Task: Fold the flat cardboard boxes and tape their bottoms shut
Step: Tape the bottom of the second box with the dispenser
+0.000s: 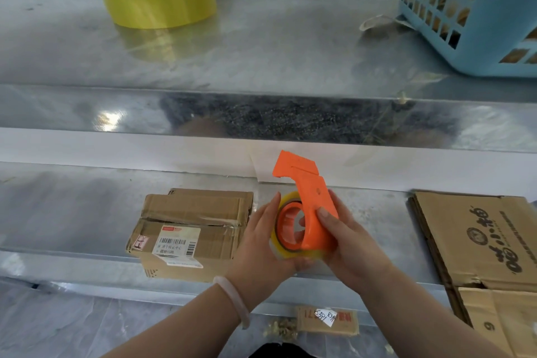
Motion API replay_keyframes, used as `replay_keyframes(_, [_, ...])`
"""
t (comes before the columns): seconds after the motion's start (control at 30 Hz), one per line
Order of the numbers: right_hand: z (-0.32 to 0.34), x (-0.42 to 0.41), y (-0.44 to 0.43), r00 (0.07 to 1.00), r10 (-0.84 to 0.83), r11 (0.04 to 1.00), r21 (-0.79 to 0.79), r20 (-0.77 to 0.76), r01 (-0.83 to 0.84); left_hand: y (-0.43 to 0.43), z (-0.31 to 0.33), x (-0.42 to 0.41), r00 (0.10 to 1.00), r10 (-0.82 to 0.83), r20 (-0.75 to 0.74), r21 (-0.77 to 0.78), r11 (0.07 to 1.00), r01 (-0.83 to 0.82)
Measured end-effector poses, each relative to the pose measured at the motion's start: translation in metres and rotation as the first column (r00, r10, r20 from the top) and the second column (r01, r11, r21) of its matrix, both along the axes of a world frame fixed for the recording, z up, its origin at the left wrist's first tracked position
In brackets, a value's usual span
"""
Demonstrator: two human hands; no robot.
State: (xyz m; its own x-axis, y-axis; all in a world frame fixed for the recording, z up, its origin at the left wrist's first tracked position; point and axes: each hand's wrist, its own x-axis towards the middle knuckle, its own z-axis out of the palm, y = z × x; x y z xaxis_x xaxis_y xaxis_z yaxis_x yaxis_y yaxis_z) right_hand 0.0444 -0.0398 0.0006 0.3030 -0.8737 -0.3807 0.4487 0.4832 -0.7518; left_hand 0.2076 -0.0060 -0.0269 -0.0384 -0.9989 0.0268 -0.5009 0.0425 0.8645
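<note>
Orange dispenser [312,200]: right hand [348,244] grips (thumb atop), left hand [261,238] cups roll [287,197].

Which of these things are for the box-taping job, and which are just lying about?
For the job: orange tape dispenser, gripped by the left hand and right hand; flat cardboard boxes; small cardboard box; probably the spare yellow tape roll.

Lying about: blue basket; labelled cardboard scrap on the floor.

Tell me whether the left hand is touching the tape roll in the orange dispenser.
Touching. Head view shows the left hand cupping the tape roll mounted in the orange dispenser.
</note>
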Motion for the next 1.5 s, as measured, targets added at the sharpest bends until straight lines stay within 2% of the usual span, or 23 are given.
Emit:
replay_keyframes(0.07, [0.001,0.000,-0.001,0.999,-0.050,0.999,-0.014,0.003,0.050,0.002,-0.003,-0.005,0.998,0.016,-0.054,0.041,0.999,-0.014])
replay_keyframes(0.23, [0.001,-0.003,-0.001,1.000,0.007,0.991,-0.135,-0.014,-0.009,0.003,-0.002,-0.007,0.998,0.014,-0.055,0.027,1.000,-0.012])
replay_keyframes(0.3, [0.004,-0.006,0.000,0.997,0.022,0.977,-0.209,-0.078,-0.038,0.000,-0.002,-0.002,0.997,-0.055,-0.049,0.042,0.997,0.057])
replay_keyframes(0.37, [0.011,-0.014,0.002,0.983,0.019,0.949,-0.307,-0.183,-0.076,-0.004,-0.002,0.008,0.987,-0.161,0.021,0.067,0.985,0.159])
replay_keyframes(0.43, [0.018,-0.025,0.004,0.945,-0.004,0.914,-0.385,-0.327,-0.130,-0.008,0.003,0.023,0.986,-0.163,0.039,0.085,0.984,0.159])
replay_keyframes(0.5, [0.023,-0.037,0.006,0.883,0.012,0.861,-0.444,-0.468,-0.247,-0.012,0.011,0.041,0.979,0.048,-0.198,0.161,0.987,-0.016])
replay_keyframes(0.53, [0.025,-0.042,0.007,0.840,0.039,0.823,-0.459,-0.541,-0.334,-0.016,0.016,0.049,0.923,0.171,-0.344,0.230,0.969,-0.094])
replay_keyframes(0.57, [0.028,-0.046,0.009,0.783,0.070,0.771,-0.464,-0.619,-0.436,-0.020,0.021,0.057,0.847,0.249,-0.470,0.291,0.949,-0.118])
replay_keyframes(0.63, [0.035,-0.048,0.015,0.585,0.058,0.609,-0.435,-0.809,-0.663,-0.026,0.032,0.065,0.759,0.246,-0.603,0.339,0.940,-0.036])
replay_keyframes(0.7, [0.034,-0.047,0.016,0.394,-0.193,0.370,-0.438,-0.899,-0.819,-0.030,0.047,0.064,0.766,0.137,-0.628,0.347,0.930,0.118])
replay_keyframes(0.73, [0.031,-0.047,0.015,0.381,-0.311,0.244,-0.460,-0.871,-0.854,-0.031,0.053,0.062,0.773,0.078,-0.630,0.354,0.914,0.196])
replay_keyframes(0.8, [0.028,-0.044,0.015,0.414,-0.409,0.055,-0.475,-0.813,-0.878,-0.032,0.061,0.059,0.785,-0.045,-0.617,0.357,0.873,0.331])
replay_keyframes(0.9, [0.031,-0.038,0.015,0.464,-0.489,-0.076,-0.494,-0.739,-0.866,-0.033,0.060,0.061,0.799,-0.132,-0.587,0.366,0.837,0.407])
replay_keyframes(0.97, [0.030,-0.036,0.016,0.472,-0.498,-0.099,-0.493,-0.727,-0.864,-0.032,0.063,0.062,0.775,-0.114,-0.621,0.376,0.825,0.422])
replay_keyframes(1.07, [0.027,-0.036,0.015,0.439,-0.459,-0.016,-0.487,-0.772,-0.873,-0.031,0.066,0.068,0.743,-0.103,-0.661,0.360,0.825,0.435])
replay_keyframes(1.17, [0.024,-0.040,0.015,0.406,-0.438,0.049,-0.472,-0.802,-0.880,-0.030,0.058,0.075,0.762,-0.097,-0.641,0.328,0.863,0.385])
replay_keyframes(1.37, [0.020,-0.039,0.016,0.412,-0.425,0.041,-0.472,-0.806,-0.880,-0.028,0.053,0.073,0.773,-0.057,-0.632,0.341,0.875,0.344])
replay_keyframes(1.5, [0.017,-0.036,0.017,0.455,-0.378,0.050,-0.509,-0.806,-0.859,-0.023,0.058,0.072,0.755,-0.078,-0.651,0.316,0.877,0.363])
